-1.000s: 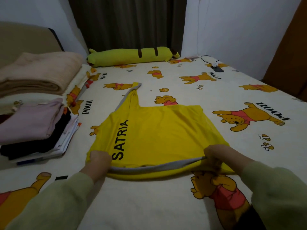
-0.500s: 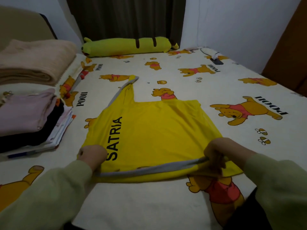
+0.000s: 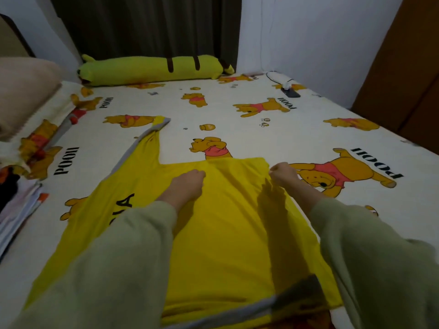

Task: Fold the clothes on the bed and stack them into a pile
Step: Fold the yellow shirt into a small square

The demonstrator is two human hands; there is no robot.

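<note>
smooth, thin yellow jersey with grey trim spread flat on the cartoon-print bed, one strap trailing up-left. left hand curled, pressing near the top fold. right hand fisted, pinching the far right corner.

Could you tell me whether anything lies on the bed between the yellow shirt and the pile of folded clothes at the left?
Nothing visible does: only bare printed sheet separates the yellow shirt from the folded pile.

Dim room: dark curtain, white walls, wooden wardrobe.
</note>
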